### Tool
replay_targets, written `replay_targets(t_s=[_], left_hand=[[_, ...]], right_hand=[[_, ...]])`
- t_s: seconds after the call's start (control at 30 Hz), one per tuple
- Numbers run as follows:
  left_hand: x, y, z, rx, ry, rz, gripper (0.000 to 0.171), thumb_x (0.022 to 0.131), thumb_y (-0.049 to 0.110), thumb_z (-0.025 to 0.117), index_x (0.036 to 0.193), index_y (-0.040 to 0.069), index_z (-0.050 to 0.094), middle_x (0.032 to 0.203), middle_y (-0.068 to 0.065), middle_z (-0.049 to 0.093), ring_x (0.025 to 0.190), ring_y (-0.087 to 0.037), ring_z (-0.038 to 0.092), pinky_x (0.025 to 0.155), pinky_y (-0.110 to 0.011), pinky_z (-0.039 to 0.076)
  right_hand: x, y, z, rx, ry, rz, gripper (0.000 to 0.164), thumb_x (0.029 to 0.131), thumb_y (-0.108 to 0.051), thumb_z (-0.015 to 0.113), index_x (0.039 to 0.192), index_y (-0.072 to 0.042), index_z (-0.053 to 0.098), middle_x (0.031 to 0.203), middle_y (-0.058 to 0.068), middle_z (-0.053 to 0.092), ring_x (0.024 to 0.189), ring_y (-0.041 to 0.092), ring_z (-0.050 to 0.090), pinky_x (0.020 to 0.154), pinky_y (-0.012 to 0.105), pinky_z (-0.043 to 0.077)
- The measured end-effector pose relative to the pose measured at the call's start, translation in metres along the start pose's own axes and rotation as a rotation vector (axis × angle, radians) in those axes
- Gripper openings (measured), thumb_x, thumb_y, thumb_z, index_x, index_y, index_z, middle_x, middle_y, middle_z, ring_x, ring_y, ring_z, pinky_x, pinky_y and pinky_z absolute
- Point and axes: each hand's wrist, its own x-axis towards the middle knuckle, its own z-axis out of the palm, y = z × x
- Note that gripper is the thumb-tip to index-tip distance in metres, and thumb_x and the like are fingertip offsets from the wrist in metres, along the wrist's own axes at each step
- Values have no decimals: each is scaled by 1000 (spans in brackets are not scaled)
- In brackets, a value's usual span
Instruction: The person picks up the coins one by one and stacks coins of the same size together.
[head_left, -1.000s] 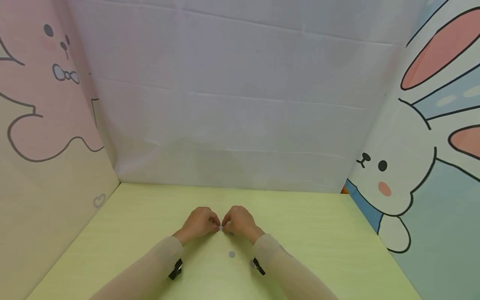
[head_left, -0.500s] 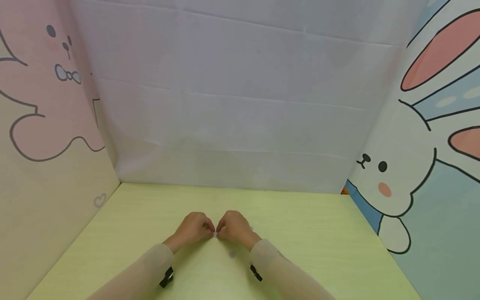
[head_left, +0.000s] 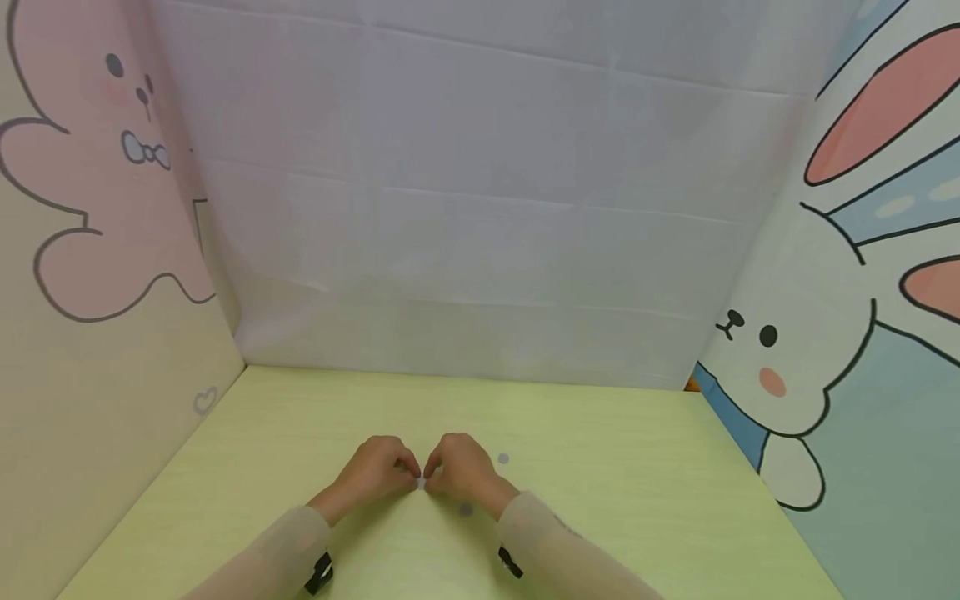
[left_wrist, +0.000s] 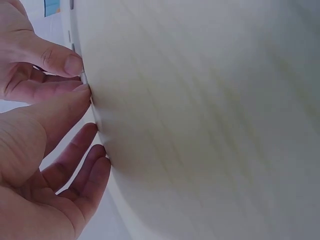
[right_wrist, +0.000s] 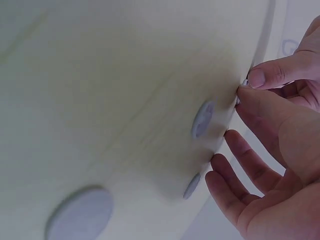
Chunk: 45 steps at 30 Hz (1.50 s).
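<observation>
My left hand [head_left: 375,468] and right hand [head_left: 459,468] meet low over the table [head_left: 600,483]. Between their thumbs and index fingers is a small pale grey disc [head_left: 422,483], pinched from both sides and mostly hidden by the fingertips. In the right wrist view, only a thin bit of this disc [right_wrist: 244,83] shows between the two thumbs. The other fingers of the right hand [right_wrist: 265,195] touch down near the tabletop, loosely bent. The left wrist view has the left hand [left_wrist: 55,170] in much the same pose, thumb tip close to the other thumb.
One flat grey disc [head_left: 503,458] lies right of the right hand, and another disc [head_left: 466,509] lies just below it. The right wrist view includes a large near disc [right_wrist: 80,215]. A white sheet [head_left: 480,250] stands behind the table; cartoon-printed walls [head_left: 795,400] flank it.
Both hands have slid together toward the person and a little left, with the pinched disc between them. A disc right of the right hand has come out from behind it.
</observation>
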Motion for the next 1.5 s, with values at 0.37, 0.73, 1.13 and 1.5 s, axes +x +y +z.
replay_targets(t_s=[0.37,0.73,1.13,1.5], left_hand=[[-16,4,-4,27,-8,7,11,83,10,90,81,19,83,84,9,73,83,-14,65,74,-31,53],[-31,6,-12,29,-15,31,11,82,9,90,83,17,83,84,9,72,81,-14,64,72,-29,53],[-42,4,-14,15,-49,75,11,81,9,91,83,17,83,83,9,71,78,-10,62,70,-25,51],[-48,4,-17,3,-58,51,14,79,10,92,84,18,81,85,10,68,80,-11,59,70,-26,49]], right_hand=[[-8,-10,7,-8,12,-53,6,84,-18,92,83,-17,86,92,-7,76,88,9,66,83,24,56],[-12,-20,13,-14,12,-44,7,81,-20,93,80,-21,86,92,-8,71,88,6,60,83,25,54],[-18,-31,18,5,10,-57,9,80,-19,94,78,-22,85,90,-9,71,84,3,57,78,21,50],[-21,-39,16,-19,20,-107,8,80,-17,93,79,-21,86,87,-9,71,82,1,55,76,18,48]])
